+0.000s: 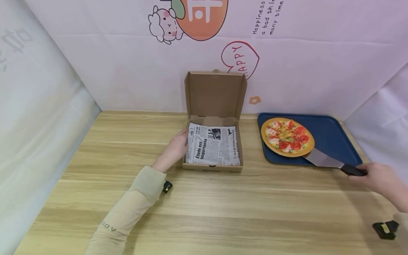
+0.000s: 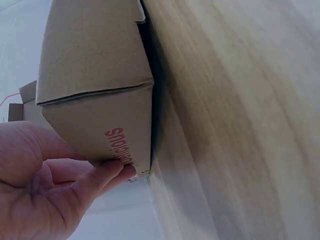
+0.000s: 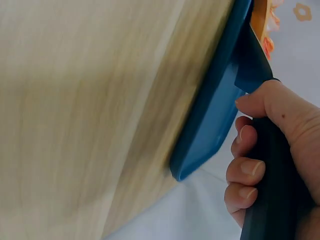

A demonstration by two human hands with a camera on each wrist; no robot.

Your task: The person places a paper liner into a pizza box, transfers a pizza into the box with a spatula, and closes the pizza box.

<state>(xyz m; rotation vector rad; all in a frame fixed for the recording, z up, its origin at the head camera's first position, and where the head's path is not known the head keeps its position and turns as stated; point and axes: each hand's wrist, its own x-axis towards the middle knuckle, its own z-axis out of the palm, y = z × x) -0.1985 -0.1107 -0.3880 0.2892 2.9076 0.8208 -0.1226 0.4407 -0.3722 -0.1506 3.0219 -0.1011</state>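
An open cardboard pizza box [image 1: 212,169], its lid raised at the back, has newsprint-patterned paper [image 1: 211,145] lying in it. My left hand [image 1: 177,144] holds the box's left side wall; in the left wrist view the fingers [image 2: 102,177] lie against the wall with red lettering, and the thumb tip is hidden behind its edge. My right hand [image 1: 379,179] grips the black handle of a metal spatula [image 1: 323,159]. The spatula's front end is hidden under a toy-looking pizza [image 1: 288,137], which rests tilted over the left part of a blue tray [image 1: 331,136].
Box and tray stand side by side near the back of the wooden table [image 1: 223,212], close to a white printed cloth backdrop [image 1: 127,71]. More white cloth hangs at the left and right. A gap of bare wood separates box from tray.
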